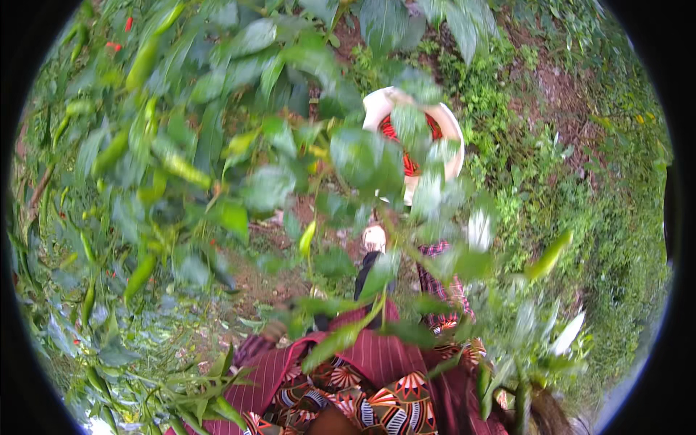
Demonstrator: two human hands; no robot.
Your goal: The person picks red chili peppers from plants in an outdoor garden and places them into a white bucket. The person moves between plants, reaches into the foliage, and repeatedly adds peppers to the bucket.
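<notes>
Blurred leaves and branches of a chili pepper plant hang close before me and cover much of the view. My left hand [274, 330] shows as a blurred shape at the end of a plaid sleeve [251, 349], near low foliage; its fingers cannot be made out. Another plaid cloth [443, 283], perhaps my right sleeve, reaches forward on the right. My right hand cannot be seen among the leaves. A green chili pepper [307, 238] hangs in the middle, and a larger one [185, 171] to the left.
Ahead stands a white bucket [455, 125] holding red chili peppers [411, 164], partly behind leaves. A light-coloured shoe [374, 239] is on the ground below it. Low weeds [500, 141] and bare soil [554, 92] lie to the right. Dense pepper plants [117, 228] fill the left.
</notes>
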